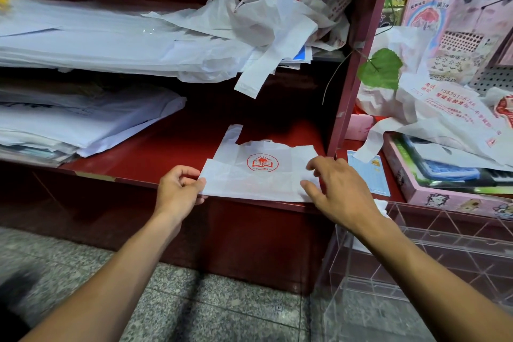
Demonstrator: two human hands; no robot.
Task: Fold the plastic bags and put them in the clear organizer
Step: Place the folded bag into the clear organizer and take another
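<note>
A dark red shelf unit (172, 153) fills most of the view, its lacquered boards smooth and hard, which makes the lower one a good flat bed for folding. On the upper board lies a long heap of loose bags (266, 22), thin, crinkled white film with handle loops spilling over the edge; beneath it sit flatter stacks of wrapped sheets (83, 122). Lower right, standing against the shelf unit, is the clear organizer (433, 253), rigid transparent plastic with slanted dividers, near enough for a short reach (a small wad of white already seems to sit in its top, though I cannot tell what it is).

At the front lip of the lower board lies the plastic bag (258, 175) in hand: white, semi-opaque, printed with a red round book emblem, spread nearly flat with its handles pointing away from the person. It appears partly folded, a layer lying across its lower half.

The left hand (177, 189) pinches the bag's left edge between thumb and curled fingers, probably to hold the slippery film taut. The right hand (341, 186) rests over the bag's right corner with fingers spread and only loosely bent, gripping nothing, likely smoothing the film or about to take the corner for the next fold.
</note>
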